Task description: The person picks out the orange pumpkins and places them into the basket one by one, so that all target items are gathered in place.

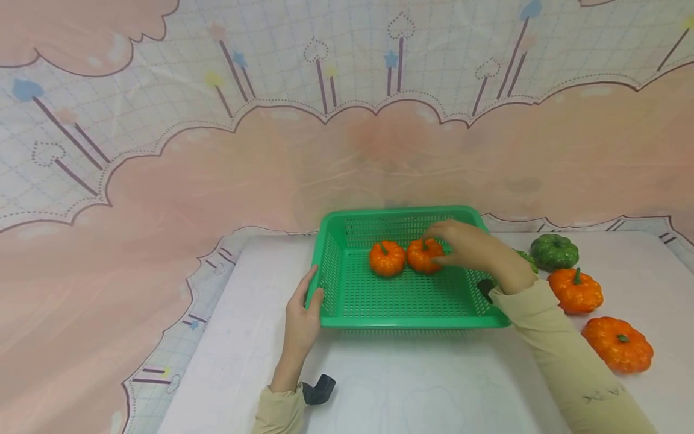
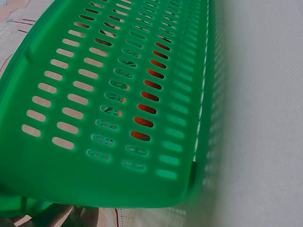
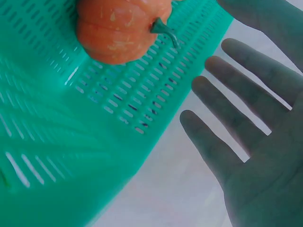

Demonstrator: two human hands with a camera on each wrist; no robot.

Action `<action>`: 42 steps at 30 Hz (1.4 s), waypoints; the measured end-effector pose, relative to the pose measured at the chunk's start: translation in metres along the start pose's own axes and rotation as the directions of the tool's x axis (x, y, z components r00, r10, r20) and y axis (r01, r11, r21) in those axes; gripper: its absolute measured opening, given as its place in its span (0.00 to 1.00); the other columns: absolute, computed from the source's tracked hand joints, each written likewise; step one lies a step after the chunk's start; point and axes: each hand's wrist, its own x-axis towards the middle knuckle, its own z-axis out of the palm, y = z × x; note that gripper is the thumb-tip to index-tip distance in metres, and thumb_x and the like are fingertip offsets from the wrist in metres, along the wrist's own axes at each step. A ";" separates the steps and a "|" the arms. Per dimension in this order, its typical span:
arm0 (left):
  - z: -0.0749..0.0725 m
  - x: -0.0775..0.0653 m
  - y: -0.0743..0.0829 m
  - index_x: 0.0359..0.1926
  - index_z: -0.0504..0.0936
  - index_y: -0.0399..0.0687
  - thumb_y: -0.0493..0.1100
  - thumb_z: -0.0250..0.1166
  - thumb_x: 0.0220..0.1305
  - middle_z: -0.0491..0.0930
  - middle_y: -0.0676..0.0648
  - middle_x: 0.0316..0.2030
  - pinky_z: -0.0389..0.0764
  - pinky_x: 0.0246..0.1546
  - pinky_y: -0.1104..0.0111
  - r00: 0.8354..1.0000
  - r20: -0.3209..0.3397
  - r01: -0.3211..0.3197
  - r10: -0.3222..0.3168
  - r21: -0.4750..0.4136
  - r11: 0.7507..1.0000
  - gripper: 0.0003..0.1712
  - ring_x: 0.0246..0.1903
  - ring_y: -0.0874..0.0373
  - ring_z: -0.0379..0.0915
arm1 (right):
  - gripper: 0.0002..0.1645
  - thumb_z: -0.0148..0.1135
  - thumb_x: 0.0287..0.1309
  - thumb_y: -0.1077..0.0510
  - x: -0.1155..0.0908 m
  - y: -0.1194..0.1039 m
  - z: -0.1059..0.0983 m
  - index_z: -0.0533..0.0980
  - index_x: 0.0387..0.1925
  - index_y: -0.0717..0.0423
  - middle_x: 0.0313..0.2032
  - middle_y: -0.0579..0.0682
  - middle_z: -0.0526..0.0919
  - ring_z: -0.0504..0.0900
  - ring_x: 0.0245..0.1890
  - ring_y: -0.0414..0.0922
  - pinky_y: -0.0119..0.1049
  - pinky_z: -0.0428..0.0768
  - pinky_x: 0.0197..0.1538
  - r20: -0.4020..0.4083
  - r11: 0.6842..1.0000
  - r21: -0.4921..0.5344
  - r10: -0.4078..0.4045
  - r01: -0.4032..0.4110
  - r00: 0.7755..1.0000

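A green plastic basket with slotted walls stands on the white table, two small orange pumpkins inside. My left hand holds its left rim near the front corner; the left wrist view shows the outer wall, with fingertips partly seen at the rim. Above the right-hand pumpkin in the basket is my right hand, overlapping its edge. The right wrist view shows that hand's fingers spread and straight, apart from an orange pumpkin, with nothing held. Left of it lies the other pumpkin.
Right of the basket lie a dark green pumpkin, an orange pumpkin and a flatter orange one. Another green one is partly hidden by the right arm. A patterned cloth hangs behind the white table.
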 end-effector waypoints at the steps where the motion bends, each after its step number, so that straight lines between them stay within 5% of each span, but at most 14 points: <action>1: 0.000 0.000 0.000 0.72 0.66 0.46 0.37 0.52 0.75 0.63 0.39 0.72 0.64 0.70 0.52 1.000 0.001 0.002 -0.002 -0.002 1.000 0.27 0.72 0.44 0.58 | 0.26 0.72 0.55 0.60 -0.001 0.000 -0.001 0.78 0.55 0.65 0.58 0.63 0.78 0.73 0.62 0.62 0.59 0.72 0.66 0.000 1.000 -0.002 0.000 0.000 1.000; 42: 0.000 0.000 -0.001 0.72 0.66 0.47 0.38 0.52 0.75 0.62 0.40 0.72 0.64 0.71 0.51 1.000 0.010 0.030 -0.030 0.003 1.000 0.27 0.72 0.44 0.58 | 0.30 0.72 0.57 0.55 -0.056 0.008 -0.018 0.75 0.59 0.62 0.60 0.60 0.77 0.72 0.63 0.60 0.59 0.74 0.63 -0.124 0.998 -0.004 0.063 -0.064 0.990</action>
